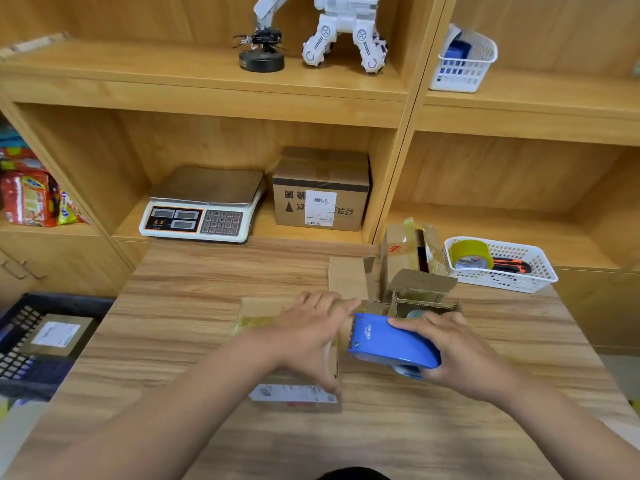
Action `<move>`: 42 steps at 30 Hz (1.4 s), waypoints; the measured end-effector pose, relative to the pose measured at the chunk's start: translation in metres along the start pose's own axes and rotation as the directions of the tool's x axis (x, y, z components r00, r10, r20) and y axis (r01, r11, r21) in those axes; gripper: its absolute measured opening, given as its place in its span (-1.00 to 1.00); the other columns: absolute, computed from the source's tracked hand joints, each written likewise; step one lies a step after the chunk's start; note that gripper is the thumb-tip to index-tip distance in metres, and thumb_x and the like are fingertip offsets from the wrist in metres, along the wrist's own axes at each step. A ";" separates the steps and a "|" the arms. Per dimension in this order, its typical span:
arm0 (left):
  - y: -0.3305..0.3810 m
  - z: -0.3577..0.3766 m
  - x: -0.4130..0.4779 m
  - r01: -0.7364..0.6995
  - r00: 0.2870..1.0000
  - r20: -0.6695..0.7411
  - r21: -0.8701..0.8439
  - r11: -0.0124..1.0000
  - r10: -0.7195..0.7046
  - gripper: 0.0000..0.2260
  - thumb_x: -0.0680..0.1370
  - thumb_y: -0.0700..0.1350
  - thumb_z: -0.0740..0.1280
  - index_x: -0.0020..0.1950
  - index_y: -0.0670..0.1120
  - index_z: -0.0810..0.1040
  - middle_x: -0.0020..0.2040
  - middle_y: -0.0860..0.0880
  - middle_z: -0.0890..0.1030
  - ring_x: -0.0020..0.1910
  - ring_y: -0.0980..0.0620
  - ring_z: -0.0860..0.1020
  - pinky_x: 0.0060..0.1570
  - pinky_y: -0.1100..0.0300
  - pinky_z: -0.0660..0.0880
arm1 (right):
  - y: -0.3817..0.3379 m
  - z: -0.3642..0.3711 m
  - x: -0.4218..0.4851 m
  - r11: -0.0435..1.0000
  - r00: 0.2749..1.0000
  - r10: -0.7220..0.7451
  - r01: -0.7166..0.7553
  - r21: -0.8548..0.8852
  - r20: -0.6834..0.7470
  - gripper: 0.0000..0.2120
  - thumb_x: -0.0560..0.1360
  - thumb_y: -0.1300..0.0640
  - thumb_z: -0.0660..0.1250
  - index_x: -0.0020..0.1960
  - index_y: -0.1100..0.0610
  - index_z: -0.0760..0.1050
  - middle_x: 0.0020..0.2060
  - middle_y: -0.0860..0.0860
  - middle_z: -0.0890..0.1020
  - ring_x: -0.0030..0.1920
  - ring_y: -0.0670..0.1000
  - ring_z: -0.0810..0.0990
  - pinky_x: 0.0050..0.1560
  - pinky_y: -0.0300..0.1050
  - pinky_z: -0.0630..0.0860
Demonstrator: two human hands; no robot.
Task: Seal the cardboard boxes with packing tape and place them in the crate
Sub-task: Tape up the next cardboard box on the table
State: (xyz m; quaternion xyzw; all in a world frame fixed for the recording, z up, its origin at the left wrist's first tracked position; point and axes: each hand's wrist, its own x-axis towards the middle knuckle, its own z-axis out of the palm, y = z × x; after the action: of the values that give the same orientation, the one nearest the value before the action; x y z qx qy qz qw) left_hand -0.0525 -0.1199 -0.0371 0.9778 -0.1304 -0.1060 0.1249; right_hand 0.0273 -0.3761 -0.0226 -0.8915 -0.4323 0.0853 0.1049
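A small cardboard box (268,315) lies on the wooden table (173,341) in front of me. My left hand (310,336) rests on its top, fingers spread flat and thumb down its right side. My right hand (460,351) grips a blue tape dispenser (388,339) held against the box's right end. Behind it stand an open cardboard box (424,299) and a taller taped box (408,247). A dark crate (20,348) at the left, below table level, holds a sealed box (57,336).
A white basket (519,275) with a yellow tape roll (471,254) and an orange cutter sits at the table's back right. On the shelf behind are a scale (204,206) and a labelled carton (320,192). Snack packets (31,199) fill the left shelf.
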 end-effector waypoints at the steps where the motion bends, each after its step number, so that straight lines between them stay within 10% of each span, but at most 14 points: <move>1: -0.003 -0.005 -0.002 -0.003 1.000 -0.025 -0.086 0.996 0.001 0.12 0.12 0.36 0.44 0.47 0.22 -0.21 0.47 0.10 0.03 0.47 0.01 0.01 0.44 0.08 -0.01 | -0.002 -0.008 0.001 1.000 1.000 0.007 -0.007 0.000 0.001 -0.39 0.41 -0.22 0.33 0.29 -0.44 0.04 0.09 -0.18 0.44 0.07 -0.35 0.15 0.12 -0.51 0.05; 8: -0.031 -0.008 -0.028 0.044 0.997 -0.028 -0.565 0.824 -0.072 0.15 0.10 0.15 0.57 0.39 0.41 -0.20 0.36 0.39 0.04 0.42 0.26 0.11 0.35 0.35 0.13 | -0.020 -0.045 0.019 0.997 0.998 -0.051 0.053 0.049 -0.029 -0.37 0.33 -0.28 0.36 0.26 -0.55 0.10 0.04 -0.28 0.43 0.03 -0.22 0.25 0.09 -0.48 0.14; 13: -0.053 0.019 -0.047 0.136 0.991 0.064 -0.539 0.832 -0.121 0.15 0.20 -0.07 0.57 0.52 0.13 -0.19 0.51 0.16 0.04 0.42 0.29 0.08 0.25 0.61 0.02 | -0.048 -0.020 0.041 0.994 0.989 -0.089 0.096 -0.059 0.116 -0.37 0.40 -0.32 0.31 0.35 -0.49 0.05 -0.03 -0.33 0.33 -0.03 -0.13 0.19 0.01 -0.44 0.11; 22: -0.066 0.040 -0.049 0.164 0.980 -0.007 -0.535 0.829 -0.199 0.13 0.29 0.04 0.54 0.52 0.11 -0.28 0.51 0.26 0.07 0.46 0.23 -0.16 0.43 0.31 -0.21 | -0.077 0.000 0.070 0.973 0.978 -0.131 0.159 -0.170 0.164 -0.35 0.41 -0.30 0.31 0.42 -0.37 0.13 -0.10 -0.25 0.25 -0.19 -0.14 0.05 -0.09 -0.33 0.03; 27: -0.078 0.053 -0.048 0.129 0.990 0.011 -0.459 0.879 -0.140 0.07 0.34 0.08 0.52 0.47 0.17 -0.30 0.43 0.31 -0.02 0.20 0.62 -0.40 0.18 0.60 -0.40 | -0.079 0.000 0.077 0.974 0.975 -0.121 0.152 -0.165 0.188 -0.36 0.41 -0.32 0.27 0.42 -0.41 0.08 -0.10 -0.24 0.27 -0.08 -0.07 0.17 -0.04 -0.28 0.10; 42: -0.085 0.055 -0.043 0.076 0.997 0.011 -0.373 0.924 -0.078 -0.01 0.39 0.19 0.44 0.50 0.11 -0.27 0.47 0.34 -0.12 0.44 0.34 -0.31 0.36 0.37 -0.37 | -0.003 -0.040 0.032 0.983 0.960 -0.080 0.121 -0.139 0.269 -0.44 0.35 -0.45 0.21 0.20 -0.66 -0.05 -0.05 -0.35 0.34 -0.03 -0.08 0.23 -0.10 -0.34 0.22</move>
State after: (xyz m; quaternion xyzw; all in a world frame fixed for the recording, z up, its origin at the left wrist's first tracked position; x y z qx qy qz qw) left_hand -0.0865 -0.0400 -0.1044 0.9408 -0.0690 -0.1318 0.3047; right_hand 0.0545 -0.3538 0.0148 -0.8546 -0.4927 0.1632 -0.0181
